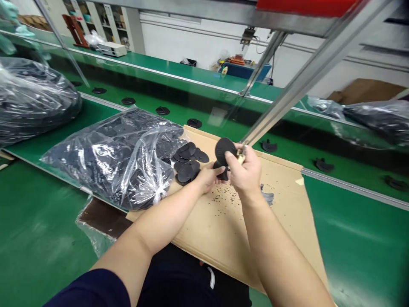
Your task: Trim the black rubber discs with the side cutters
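Note:
My left hand (209, 177) is closed under a black round rubber disc (224, 149), gripping its lower part above a cardboard sheet (281, 204). My right hand (246, 170) is closed on a small yellowish tool (241, 157) pressed against the disc's right edge. Both hands meet at the disc. A loose pile of the same black discs (188, 160) lies just left of my hands, spilling from a clear plastic bag (118, 157) full of them. Small black trimmings (223, 200) dot the cardboard below my hands.
A green conveyor belt (223, 119) runs behind the cardboard with single black discs (194, 123) spaced along it. A slanted metal frame bar (287, 98) rises just beyond my hands. Large dark bags sit at far left (32, 100) and far right (377, 117).

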